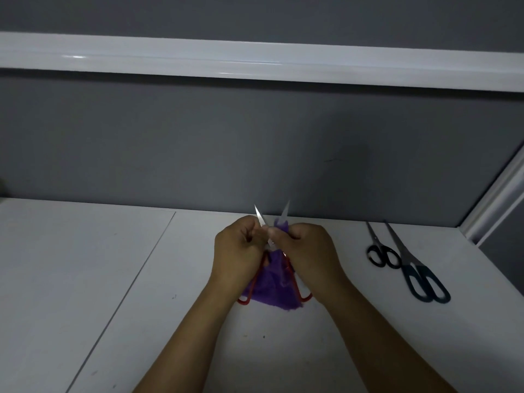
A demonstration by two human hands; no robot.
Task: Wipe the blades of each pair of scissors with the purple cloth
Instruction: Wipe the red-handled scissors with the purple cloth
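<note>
Red-handled scissors are held above the white table with the blades spread apart and pointing away from me. My left hand grips them at the left blade, near the pivot. My right hand pinches the purple cloth around the right blade. Most of the cloth hangs down between the red handles, and a tuft pokes up by my right fingers. Two more pairs lie shut on the table to the right: small black-handled scissors and larger dark teal-handled scissors.
The white table has a seam running diagonally on its left part. A grey partition wall with a white rail stands right behind the table. A white frame post closes the right corner.
</note>
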